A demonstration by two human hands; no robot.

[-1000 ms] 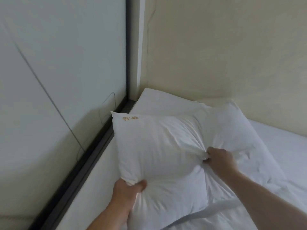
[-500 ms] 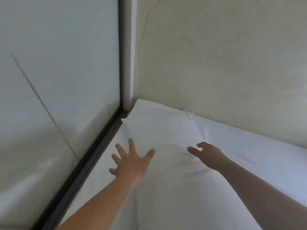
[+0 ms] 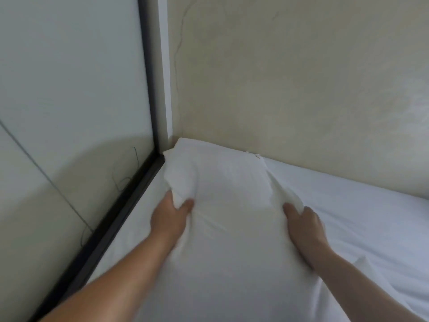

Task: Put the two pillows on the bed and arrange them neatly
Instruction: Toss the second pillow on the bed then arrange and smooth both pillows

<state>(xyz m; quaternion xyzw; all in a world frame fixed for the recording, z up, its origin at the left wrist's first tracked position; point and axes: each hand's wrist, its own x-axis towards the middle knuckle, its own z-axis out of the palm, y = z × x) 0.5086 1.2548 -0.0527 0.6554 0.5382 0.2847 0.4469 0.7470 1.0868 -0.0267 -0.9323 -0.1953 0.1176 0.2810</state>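
A white pillow (image 3: 229, 194) lies flat on the bed (image 3: 362, 205), pushed into the corner where the beige wall (image 3: 290, 77) meets a pale glass panel (image 3: 69, 89) with a dark frame (image 3: 111, 217). Its far edge touches the wall, and its left far corner sits right beside the upright of the frame.

The left hand (image 3: 168, 219) has its grip closed on a bunched fold of the pillow's cloth along the left side; the thumb presses over the fold and the other fingers are hidden under it. The right hand (image 3: 304, 231) rests on the pillow's right side, with fabric gathered into a ridge between thumb and fingers (a loose pinch, as far as the blur lets one see). Both forearms reach in from the bottom of the view.

White sheet stretches away to the right of the pillow, smooth near the wall and creased near the right wrist. Only one pillow can be told apart for certain; whether a second lies beneath it cannot be made out. A thin crack runs down the wall near the corner.
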